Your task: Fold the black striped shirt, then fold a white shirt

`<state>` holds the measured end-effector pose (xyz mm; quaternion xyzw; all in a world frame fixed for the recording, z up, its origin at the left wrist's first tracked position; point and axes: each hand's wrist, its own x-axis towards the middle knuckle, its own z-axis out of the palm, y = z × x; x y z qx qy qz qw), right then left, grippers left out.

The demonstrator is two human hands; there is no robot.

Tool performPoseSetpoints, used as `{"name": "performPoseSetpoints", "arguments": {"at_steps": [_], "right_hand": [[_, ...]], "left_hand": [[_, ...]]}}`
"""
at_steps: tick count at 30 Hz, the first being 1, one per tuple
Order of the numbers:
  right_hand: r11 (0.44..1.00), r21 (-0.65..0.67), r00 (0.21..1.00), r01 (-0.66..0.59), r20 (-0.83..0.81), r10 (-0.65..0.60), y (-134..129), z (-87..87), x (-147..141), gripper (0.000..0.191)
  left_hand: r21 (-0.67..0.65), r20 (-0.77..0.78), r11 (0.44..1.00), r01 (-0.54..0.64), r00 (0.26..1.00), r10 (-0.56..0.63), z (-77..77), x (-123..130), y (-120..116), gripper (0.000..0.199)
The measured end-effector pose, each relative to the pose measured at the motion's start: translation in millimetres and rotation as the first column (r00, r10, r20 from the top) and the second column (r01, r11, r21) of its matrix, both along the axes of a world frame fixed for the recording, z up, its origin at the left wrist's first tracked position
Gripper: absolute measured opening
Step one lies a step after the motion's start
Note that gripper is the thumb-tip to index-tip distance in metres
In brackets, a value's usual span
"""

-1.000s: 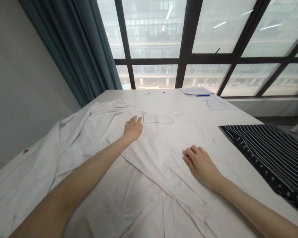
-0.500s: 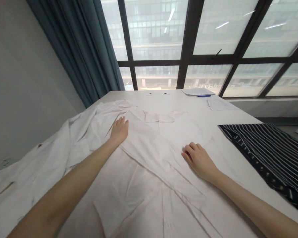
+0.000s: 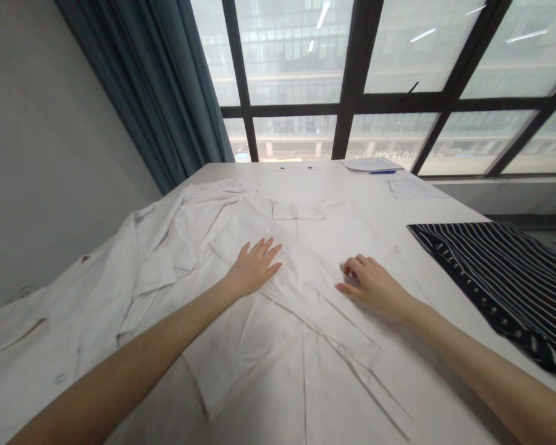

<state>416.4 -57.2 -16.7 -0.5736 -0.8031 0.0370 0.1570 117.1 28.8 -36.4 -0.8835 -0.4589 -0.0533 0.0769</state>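
Observation:
A white button-up shirt [image 3: 278, 377] is laid out in front of me, its collar [image 3: 299, 210] toward the window and a sleeve [image 3: 306, 290] folded slantwise across the body. My left hand [image 3: 254, 269] rests flat on the folded sleeve, fingers spread, holding nothing. Over the shirt's right side is my right hand [image 3: 370, 284]; its fingers are loosely curled, with the thumb apart from them and nothing visible between. Left of the shirt lies another rumpled white garment [image 3: 102, 296], whose edge meets the shirt.
The white table [image 3: 380, 191] carries a black-and-white striped cloth [image 3: 505, 278] on its right side. Papers [image 3: 419, 187] and a blue pen [image 3: 382, 172] sit at the far right. Beyond are a blue curtain [image 3: 157, 86] and dark-framed windows [image 3: 347, 99].
My left hand has slid right and nearer, from the shirt's left edge onto the folded sleeve, fingers spreading. My right hand stays about in place, its thumb farther from the fingers.

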Motion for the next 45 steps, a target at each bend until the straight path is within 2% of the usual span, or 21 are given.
{"name": "performPoseSetpoints", "arguments": {"at_steps": [3, 6, 9, 11, 15, 20, 26, 33, 35, 39, 45], "right_hand": [[0.998, 0.043, 0.999, -0.034, 0.040, 0.032, -13, 11.9, -7, 0.022], [0.993, 0.062, 0.988, -0.103, 0.125, 0.095, -29, 18.5, -22, 0.019], [0.992, 0.026, 0.962, -0.126, 0.247, 0.116, -41, 14.2, -36, 0.007], [0.994, 0.008, 0.952, -0.107, 0.291, 0.100, -46, 8.0, -38, 0.008], [0.994, -0.001, 0.953, -0.107, 0.286, 0.103, -53, -1.7, -30, 0.012], [0.987, 0.079, 0.977, -0.136, 0.174, 0.121, -59, -6.5, -20, 0.017], [0.980, 0.141, 0.973, -0.140, 0.204, 0.109, -60, -9.5, -19, 0.020], [0.975, 0.192, 0.976, -0.108, 0.206, 0.067, -58, -6.1, -19, 0.021], [0.975, 0.197, 0.979, -0.101, 0.192, 0.063, -57, -4.2, -18, 0.021], [0.967, 0.208, 0.979, -0.145, 0.175, 0.109, -57, -1.3, -17, 0.021], [0.955, 0.155, 0.966, -0.252, 0.091, 0.240, -55, 0.3, -16, 0.015]], "left_hand": [[0.026, 0.021, 0.991, 0.132, 0.991, -0.133, 4.8, 11, -18, 0.043], [0.002, 0.088, 0.955, 0.296, 0.951, -0.295, 6.8, 27, -41, 0.046], [-0.013, 0.131, 0.911, 0.412, 0.904, -0.407, 5.9, 43, -53, 0.047], [-0.041, 0.146, 0.889, 0.456, 0.883, -0.446, 4.1, 50, -54, 0.046], [-0.073, 0.201, 0.875, 0.478, 0.867, -0.457, -0.8, 53, -48, 0.042], [0.065, 0.266, 0.861, 0.504, 0.823, -0.502, -7.7, 52, -45, 0.029], [0.316, 0.184, 0.781, 0.539, 0.772, -0.608, -6.0, 52, -42, 0.018], [0.465, 0.025, 0.657, 0.593, 0.734, -0.679, 10.1, 54, -46, 0.022], [0.475, 0.016, 0.656, 0.586, 0.740, -0.673, 12.1, 55, -47, 0.021], [0.437, 0.051, 0.693, 0.574, 0.753, -0.656, 10.0, 55, -48, 0.020], [0.223, 0.230, 0.737, 0.638, 0.700, -0.676, 2.5, 49, -44, 0.019]]}}
